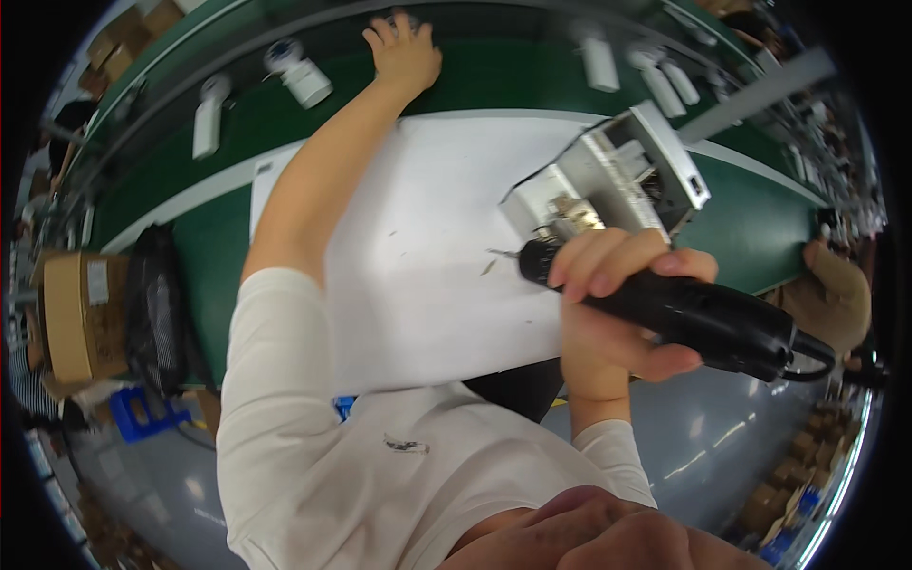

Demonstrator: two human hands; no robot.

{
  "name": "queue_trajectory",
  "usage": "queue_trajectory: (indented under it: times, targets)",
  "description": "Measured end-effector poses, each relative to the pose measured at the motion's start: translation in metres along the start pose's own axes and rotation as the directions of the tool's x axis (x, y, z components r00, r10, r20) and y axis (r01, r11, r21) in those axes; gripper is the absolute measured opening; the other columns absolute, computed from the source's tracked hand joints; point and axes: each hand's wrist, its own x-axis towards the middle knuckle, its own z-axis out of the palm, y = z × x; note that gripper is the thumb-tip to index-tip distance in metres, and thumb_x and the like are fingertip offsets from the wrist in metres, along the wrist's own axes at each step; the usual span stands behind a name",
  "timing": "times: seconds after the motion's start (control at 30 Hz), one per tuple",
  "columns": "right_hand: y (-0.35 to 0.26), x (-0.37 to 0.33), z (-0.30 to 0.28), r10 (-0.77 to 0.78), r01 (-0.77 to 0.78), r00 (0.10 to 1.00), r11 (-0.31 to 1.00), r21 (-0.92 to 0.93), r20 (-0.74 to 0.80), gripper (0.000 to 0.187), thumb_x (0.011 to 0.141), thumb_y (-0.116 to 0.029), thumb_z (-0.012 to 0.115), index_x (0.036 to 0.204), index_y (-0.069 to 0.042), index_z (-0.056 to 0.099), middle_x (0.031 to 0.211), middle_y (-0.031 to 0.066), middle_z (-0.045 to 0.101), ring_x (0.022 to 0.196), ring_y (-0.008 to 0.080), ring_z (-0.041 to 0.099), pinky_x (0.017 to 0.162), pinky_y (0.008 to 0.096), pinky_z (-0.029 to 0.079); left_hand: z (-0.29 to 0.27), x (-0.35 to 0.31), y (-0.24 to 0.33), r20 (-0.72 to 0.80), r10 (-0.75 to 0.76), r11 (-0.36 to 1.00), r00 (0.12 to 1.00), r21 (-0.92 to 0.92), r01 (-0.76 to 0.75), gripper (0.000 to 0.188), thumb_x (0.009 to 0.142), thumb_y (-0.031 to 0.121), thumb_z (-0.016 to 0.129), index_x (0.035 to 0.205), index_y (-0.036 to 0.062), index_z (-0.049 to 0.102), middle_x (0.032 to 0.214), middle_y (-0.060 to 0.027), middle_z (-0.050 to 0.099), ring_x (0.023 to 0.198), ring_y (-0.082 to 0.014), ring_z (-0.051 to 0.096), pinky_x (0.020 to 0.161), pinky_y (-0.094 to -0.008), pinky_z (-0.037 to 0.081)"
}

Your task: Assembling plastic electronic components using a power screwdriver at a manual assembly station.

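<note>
Right hand [600, 334] clamped the screwdriver [714, 321], nose [538, 263] poking beyond its fingers [600, 268], left hand [407, 61] splayed near the bench's [746, 236] far edge, hold unclear

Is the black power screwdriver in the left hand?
No, the right hand grips the black power screwdriver, while the left hand is stretched out past the white mat's far edge.

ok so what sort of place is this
Probably a factory assembly line: a black corded power tool in the right hand, several similar white units along the green bench, and cardboard boxes nearby.
</note>
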Motion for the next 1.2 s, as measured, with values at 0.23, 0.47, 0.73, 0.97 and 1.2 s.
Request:
queue_trajectory:
  times: [0.23,0.47,0.73,0.97,1.2]
  targets:
    - [-0.007,0.004,-0.007,0.030,-0.032,0.999,0.994,0.100,0.022,0.065,0.083,-0.072,0.053,0.109,-0.014,0.040,0.070,0.0061,0.052,0.050,0.0176,0.051,0.046,0.0319,0.046,0.031,0.016,0.156,-0.448,0.529,0.614,0.721,-0.385,-0.690,0.043,0.089,0.040,0.057,0.130,0.0272,0.053,0.141,-0.0174,0.033,0.107,-0.0434,0.044,0.094,-0.0520,0.043]
    - [-0.010,0.005,-0.014,0.067,-0.067,0.998,0.993,0.099,0.005,0.063,0.082,-0.069,0.056,0.108,-0.014,0.039,0.071,0.0074,0.053,0.053,0.0185,0.053,0.049,0.0322,0.047,0.034,0.042,0.170,-0.098,0.243,0.856,0.965,-0.447,-0.260,0.031,0.082,0.027,0.066,0.107,0.0098,0.059,0.121,-0.0198,0.046,0.090,-0.0431,0.060,0.081,-0.0486,0.052]
    - [-0.015,0.001,-0.022,0.150,-0.147,0.989,0.963,0.227,0.003,0.063,0.080,-0.063,0.064,0.108,-0.013,0.037,0.075,0.0111,0.057,0.058,0.0216,0.056,0.056,0.0349,0.050,-0.058,-0.136,0.031,0.340,0.249,-0.326,0.907,-0.853,0.409,0.068,0.086,0.013,0.065,0.140,0.0123,0.024,0.116,-0.0132,0.056,0.090,-0.0240,0.064,0.071,-0.0368,0.057]
    - [0.012,0.000,-0.007,0.185,-0.190,0.981,0.977,0.096,0.056,0.068,0.082,-0.076,0.048,0.112,-0.015,0.046,0.070,0.0051,0.050,0.049,0.0153,0.047,0.044,0.0312,0.043,-0.050,-0.233,0.006,0.460,0.500,-0.459,0.734,-0.578,0.675,0.043,0.102,0.043,0.041,0.130,0.0114,0.041,0.107,-0.0057,0.061,0.093,-0.0149,0.061,0.078,-0.0302,0.054]
    - [0.040,-0.001,-0.010,0.179,-0.179,0.978,0.984,-0.015,0.107,0.074,0.083,-0.079,0.040,0.114,-0.013,0.050,0.069,0.0054,0.049,0.047,0.0150,0.044,0.043,0.0311,0.041,-0.037,-0.232,-0.001,0.411,0.569,-0.466,0.712,-0.552,0.691,0.047,0.101,0.045,0.041,0.134,0.0128,0.033,0.105,-0.0060,0.059,0.087,-0.0136,0.059,0.074,-0.0282,0.052]
